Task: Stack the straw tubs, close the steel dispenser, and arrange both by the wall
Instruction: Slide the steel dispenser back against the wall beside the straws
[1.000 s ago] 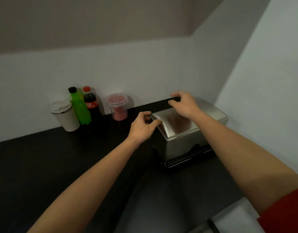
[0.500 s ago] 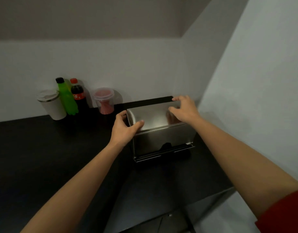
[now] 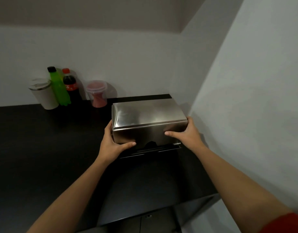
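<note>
Gripping: both bare hands clasp the steel dispenser point(image 3: 148, 121) from its two ends, holding it between them.
Left hand point(image 3: 112, 145): wrapped round the dispenser's left front corner, thumb pressed flat across the lower front face, fingers hidden behind the left side.
Right hand point(image 3: 187, 133): closed on the dispenser's right front corner, thumb lying along the front face, fingers curled round the right end.
Steel dispenser: lid down, top smooth and shut; it sits on the black counter point(image 3: 44, 148), squared to the corner, its back near the rear wall point(image 3: 128, 56) and its right end just beside the side wall point(image 3: 254, 98). Whether it touches either wall cannot be told.
Dispenser front: a dark slot and a tray bar run along the bottom edge below the thumbs.
Straw tubs point(image 3: 96, 93): clear tubs, one stacked on the other, red straws inside, standing just left of the dispenser's back corner, against the rear wall.
Cola bottle point(image 3: 70, 84): red cap, left of the tubs.
Green bottle point(image 3: 58, 88): black cap, touching the cola bottle's left side.
White tumbler point(image 3: 43, 93): lidded, furthest left of the dispenser, beside the green bottle.
Sleeve point(image 3: 286, 224): red, on the right arm.
</note>
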Available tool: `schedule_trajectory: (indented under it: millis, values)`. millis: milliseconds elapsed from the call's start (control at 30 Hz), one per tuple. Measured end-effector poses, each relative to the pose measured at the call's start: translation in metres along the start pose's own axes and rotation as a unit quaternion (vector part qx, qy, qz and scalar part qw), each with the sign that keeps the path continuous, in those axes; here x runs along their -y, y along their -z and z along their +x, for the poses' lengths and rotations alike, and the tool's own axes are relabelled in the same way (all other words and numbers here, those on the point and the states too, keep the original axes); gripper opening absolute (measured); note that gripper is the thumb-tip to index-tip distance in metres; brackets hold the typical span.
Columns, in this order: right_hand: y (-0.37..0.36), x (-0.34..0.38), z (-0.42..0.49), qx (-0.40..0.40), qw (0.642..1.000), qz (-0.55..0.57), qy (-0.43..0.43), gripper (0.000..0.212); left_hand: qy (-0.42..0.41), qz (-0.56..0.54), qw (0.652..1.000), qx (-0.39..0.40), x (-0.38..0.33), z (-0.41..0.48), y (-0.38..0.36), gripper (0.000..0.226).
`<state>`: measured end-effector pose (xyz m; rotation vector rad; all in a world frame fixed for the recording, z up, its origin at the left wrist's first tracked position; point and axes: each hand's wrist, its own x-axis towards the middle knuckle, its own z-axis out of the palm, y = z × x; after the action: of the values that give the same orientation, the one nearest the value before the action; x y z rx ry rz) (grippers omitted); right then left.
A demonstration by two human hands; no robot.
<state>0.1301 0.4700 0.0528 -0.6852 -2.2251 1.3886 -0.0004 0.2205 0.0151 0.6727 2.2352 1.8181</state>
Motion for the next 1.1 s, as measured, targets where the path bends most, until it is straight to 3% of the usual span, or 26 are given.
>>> schedule_trajectory:
  millis: [167, 733, 933, 1100]
  values:
    - [-0.009, -0.016, 0.006, 0.002, 1.000, 0.015, -0.019, 0.098, 0.026, 0.018, 0.999, -0.015, 0.011, 0.001, -0.002, 0.121]
    - [-0.023, -0.008, 0.060, 0.025, 0.999, 0.011, -0.024, 0.100, 0.037, -0.026, 0.999, -0.014, 0.023, 0.047, 0.004, 0.118]
    - [-0.036, -0.009, 0.088, 0.048, 0.996, 0.056, -0.054, 0.063, 0.046, -0.057, 0.997, 0.015, 0.028, 0.082, 0.013, 0.119]
    - [-0.048, -0.009, 0.110, 0.051, 0.994, 0.071, -0.070, 0.055, 0.057, -0.056, 0.996, 0.026, 0.034, 0.111, 0.021, 0.120]
